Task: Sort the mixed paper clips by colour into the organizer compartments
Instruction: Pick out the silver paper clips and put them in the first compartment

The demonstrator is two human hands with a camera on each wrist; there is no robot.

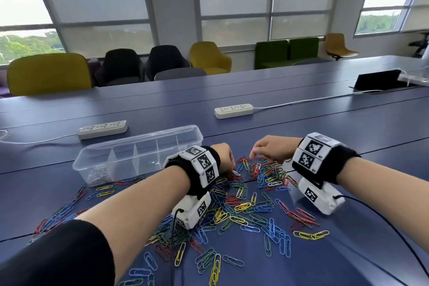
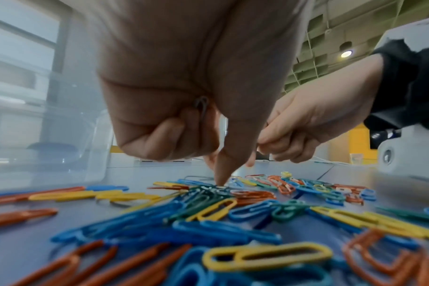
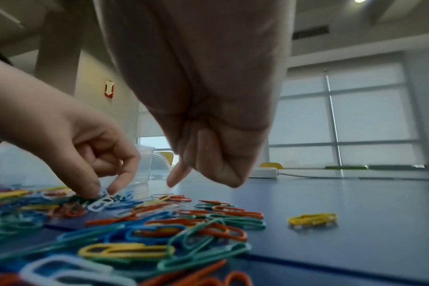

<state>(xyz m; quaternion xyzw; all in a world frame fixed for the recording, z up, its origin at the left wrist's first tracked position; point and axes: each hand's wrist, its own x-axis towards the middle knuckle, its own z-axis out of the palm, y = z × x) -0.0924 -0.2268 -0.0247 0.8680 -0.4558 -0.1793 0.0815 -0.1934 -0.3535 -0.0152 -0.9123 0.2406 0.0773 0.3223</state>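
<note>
A heap of mixed paper clips (image 1: pixel 243 206) in red, blue, green, yellow and white covers the blue table. The clear organizer (image 1: pixel 139 139) stands at the left; its leftmost compartment holds white clips (image 1: pixel 98 175). My left hand (image 1: pixel 232 168) is down on the far side of the heap. Its thumb and forefinger close on a white clip (image 3: pixel 100 203). In the left wrist view my left hand (image 2: pixel 220 174) keeps a pale clip (image 2: pixel 201 105) tucked under its curled fingers. My right hand (image 1: pixel 251 154) hovers just above the heap, fingers curled; no clip shows in my right hand (image 3: pixel 181 174).
Two white power strips (image 1: pixel 102 129) (image 1: pixel 233 110) with cables lie beyond the organizer. A lone yellow clip cluster (image 3: pixel 312 219) sits right of the heap. Wrist camera cables trail over the near clips. Chairs line the table's far edge.
</note>
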